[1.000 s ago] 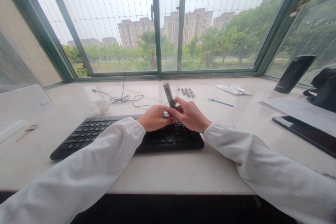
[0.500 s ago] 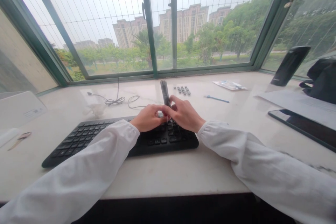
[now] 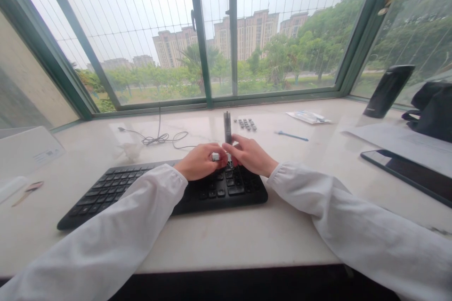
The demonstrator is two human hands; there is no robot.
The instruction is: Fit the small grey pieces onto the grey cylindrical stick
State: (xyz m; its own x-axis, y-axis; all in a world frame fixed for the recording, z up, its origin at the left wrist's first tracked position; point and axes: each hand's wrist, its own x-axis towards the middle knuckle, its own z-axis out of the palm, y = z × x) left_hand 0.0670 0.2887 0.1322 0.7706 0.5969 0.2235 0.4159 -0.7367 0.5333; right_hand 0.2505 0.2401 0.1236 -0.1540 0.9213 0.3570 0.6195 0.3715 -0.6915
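**A:** When you looked at the slim dark stick (image 3: 228, 127), where did it stand?

**B:** Upright, just above the middle of the keyboard (image 3: 226, 193); it rose between the left hand (image 3: 201, 161) and the right hand (image 3: 250, 154), and the fingers (image 3: 240, 143) hid its lower end.

**A:** And the grip?

**B:** Narrow; both hands curled in close, nearly touching, but I couldn't tell which one bore the stick; a small white piece (image 3: 215, 156) showed at the left hand's fingertips, and I couldn't tell whether it was pinched.

**A:** What could have gone wrong?

**B:** A slackened pinch could have dropped that piece among the keys; the stick could have tipped if the hands parted.

**A:** What lay around them?

**B:** Behind the keyboard sat small dark keycaps (image 3: 245, 124); a tangled cable (image 3: 158, 139) lay behind its left half, and a blue-handled tool (image 3: 293, 136) lay beyond its right end.
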